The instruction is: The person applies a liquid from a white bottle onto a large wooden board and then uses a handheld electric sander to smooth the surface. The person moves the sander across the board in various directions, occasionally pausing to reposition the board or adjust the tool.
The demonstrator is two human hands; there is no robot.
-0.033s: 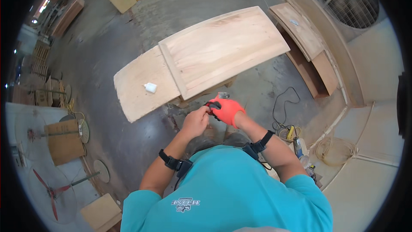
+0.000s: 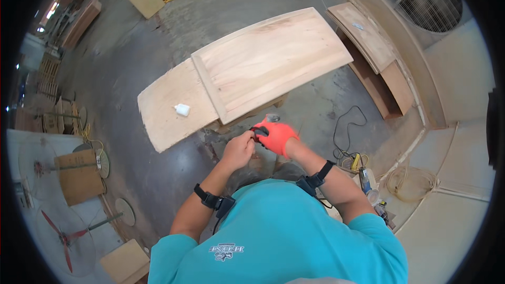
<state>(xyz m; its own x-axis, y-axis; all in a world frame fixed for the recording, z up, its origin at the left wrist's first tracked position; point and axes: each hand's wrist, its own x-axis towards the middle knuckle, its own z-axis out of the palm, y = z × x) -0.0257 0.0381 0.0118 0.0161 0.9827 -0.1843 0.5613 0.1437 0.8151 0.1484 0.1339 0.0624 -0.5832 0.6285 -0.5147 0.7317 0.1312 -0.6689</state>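
Red glove (image 2: pixel 284 133) is worn on right hand (image 2: pixel 274 138); bare left hand (image 2: pixel 239 152) is held against it. Fingers of both curled; what is gripped cannot be told.

Stained grey floor (image 2: pixel 121 73), pale right wall (image 2: pixel 456 87), large caged fan (image 2: pixel 434 8), bright upper-left lights (image 2: pixel 51 10)

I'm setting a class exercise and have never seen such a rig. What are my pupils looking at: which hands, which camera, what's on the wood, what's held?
There is no machine: these are a person's hands, seen from a fisheye camera worn on the head, looking down, so straight edges bend. The left hand is bare; the right hand wears a red glove. They meet at something dark; whether that is part of the glove or a separate thing held, I cannot tell. Beyond them, a white bottle is on a board, beside a panel.
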